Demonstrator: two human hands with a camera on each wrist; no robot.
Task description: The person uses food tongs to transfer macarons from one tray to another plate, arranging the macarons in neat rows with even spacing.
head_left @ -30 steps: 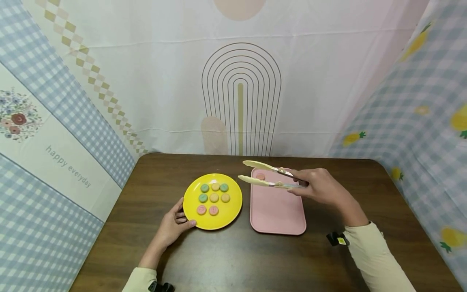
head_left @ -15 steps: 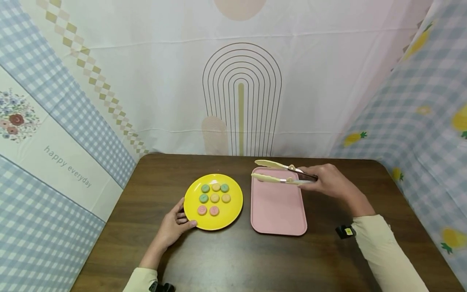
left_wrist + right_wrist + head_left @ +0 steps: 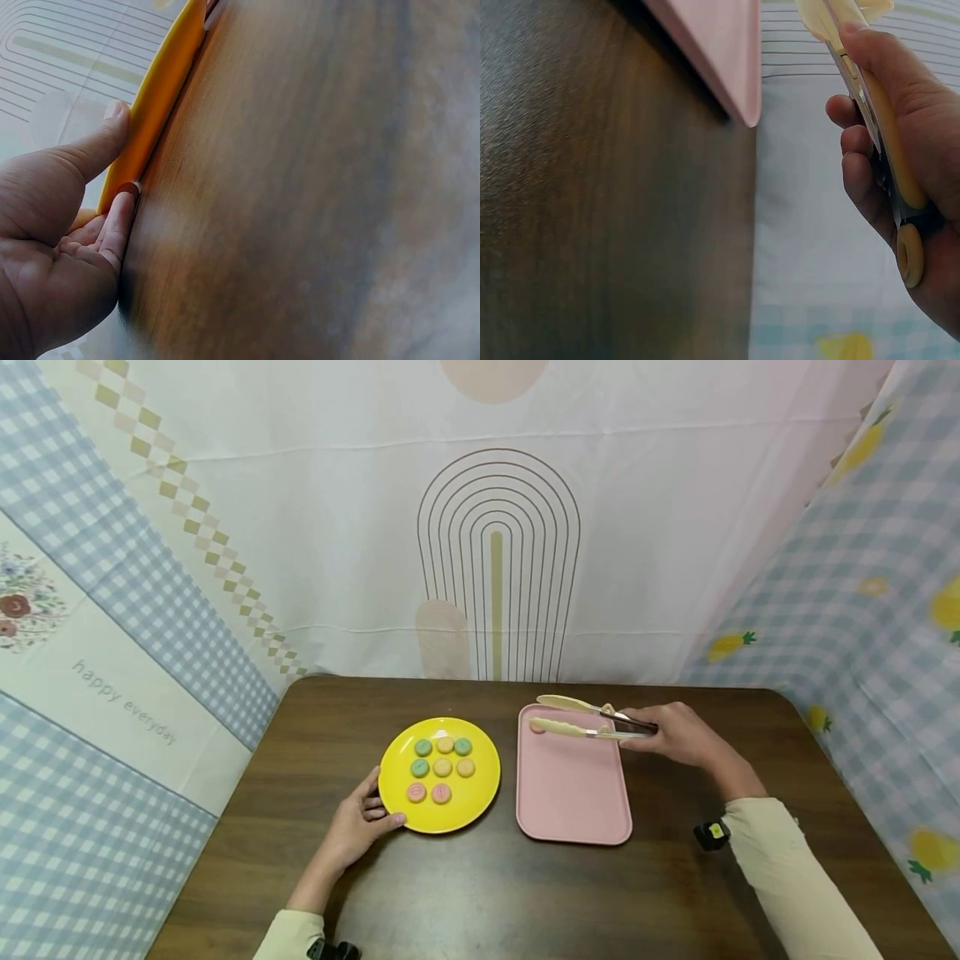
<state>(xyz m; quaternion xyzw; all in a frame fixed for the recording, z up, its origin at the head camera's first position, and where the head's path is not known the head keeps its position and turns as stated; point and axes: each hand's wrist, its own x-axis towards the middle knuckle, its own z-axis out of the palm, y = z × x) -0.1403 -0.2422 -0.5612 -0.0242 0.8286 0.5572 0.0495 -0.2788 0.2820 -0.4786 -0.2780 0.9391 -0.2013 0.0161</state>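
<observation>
A yellow plate (image 3: pixel 474 800) lies left of centre, bearing several small round candy-like pieces in green, yellow and pink. My left hand (image 3: pixel 354 827) pinches its left rim; the left wrist view has the thumb on the plate's edge (image 3: pixel 156 94) and the fingers curled beneath. My right hand (image 3: pixel 677 739) grips a pair of tongs (image 3: pixel 566 727) with cream tips, held spread over the back of a pink tray (image 3: pixel 573 797). Under the lower tip sits a pink round piece (image 3: pixel 536 730), partly hidden. In the right wrist view, fingers and thumb wrap the tongs' handles (image 3: pixel 889 142).
The brown wooden table (image 3: pixel 480 897) carries plate and tray side by side, with a narrow gap between. A patterned white cloth (image 3: pixel 345 568) hangs behind the far edge. Checked cloths (image 3: pixel 847 635) hang at both sides.
My right hand has drawn the tongs rightward from the gap between plate and tray, then slightly lower over the tray. The left hand and the plate stay put.
</observation>
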